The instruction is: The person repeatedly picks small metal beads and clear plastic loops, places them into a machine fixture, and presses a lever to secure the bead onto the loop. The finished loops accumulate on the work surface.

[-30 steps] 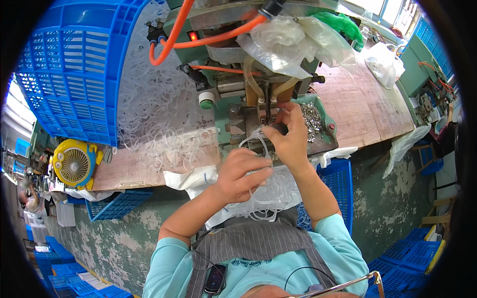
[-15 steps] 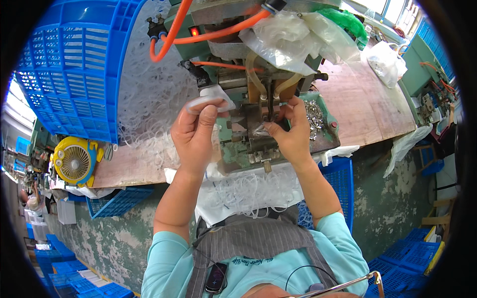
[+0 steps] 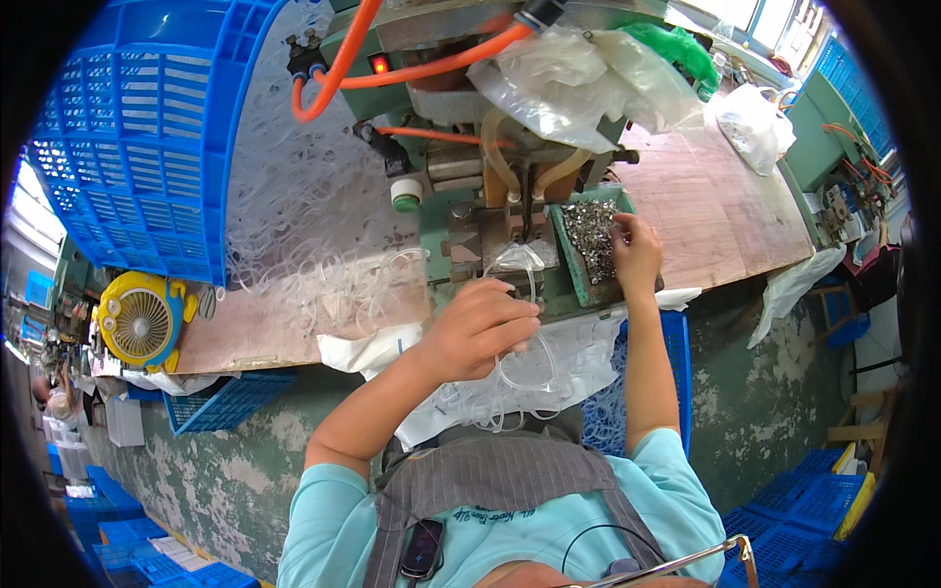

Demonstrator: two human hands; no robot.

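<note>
Left hand [image 3: 480, 328] down from the heap, now grasping a clear tubing loop [image 3: 524, 294] at the machine's 6 o'clock; right hand [image 3: 635, 253] off the machine, fingers pinching among metal clips [image 3: 592, 233] at 3 o'clock.

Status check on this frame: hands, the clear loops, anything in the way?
Left hand closed on a clear plastic loop at the green machine. Right hand picking in the tray of small metal parts. Nothing between hands and machine.
</note>
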